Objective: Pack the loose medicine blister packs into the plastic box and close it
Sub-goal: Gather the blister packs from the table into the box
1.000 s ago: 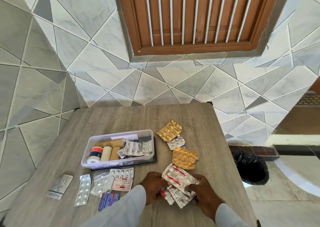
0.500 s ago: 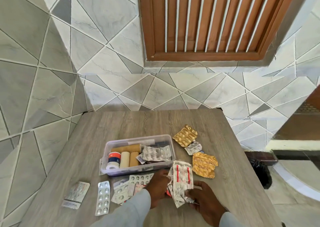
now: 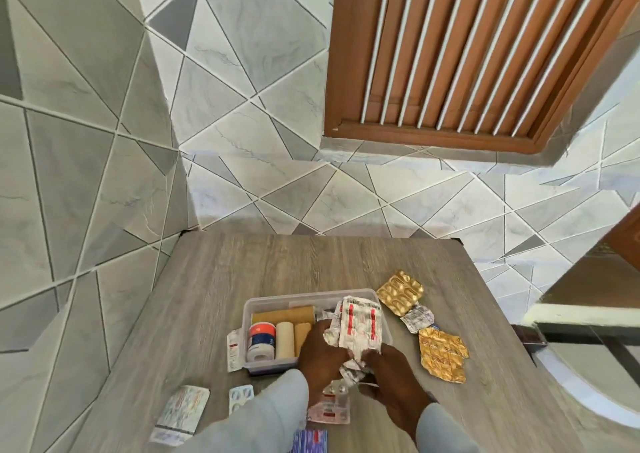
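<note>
A clear plastic box [image 3: 266, 302] stands open on the wooden table, holding bandage rolls and a small jar. Both my hands grip a bundle of silver blister packs with red stripes [image 3: 360, 324], held over the box's right half. My left hand [image 3: 322, 355] holds the bundle's left side, my right hand [image 3: 391, 376] its lower edge. Two gold blister packs [image 3: 400, 291] [image 3: 441, 354] and a small silver one [image 3: 417, 317] lie right of the box. More silver packs [image 3: 183, 407] [image 3: 240, 395] [image 3: 329, 411] lie in front of it, partly hidden by my sleeves.
The table [image 3: 277, 262] stands against a tiled wall under a brown slatted window [image 3: 467, 54]. A flat white pack [image 3: 233, 348] pokes out from under the box's left side. A blue-patterned pack [image 3: 310, 442] lies at the near edge. The table's right edge drops to the floor.
Both hands lifted the striped bundle off the table and carried it left and forward until it was over the box. The view shifted left.
</note>
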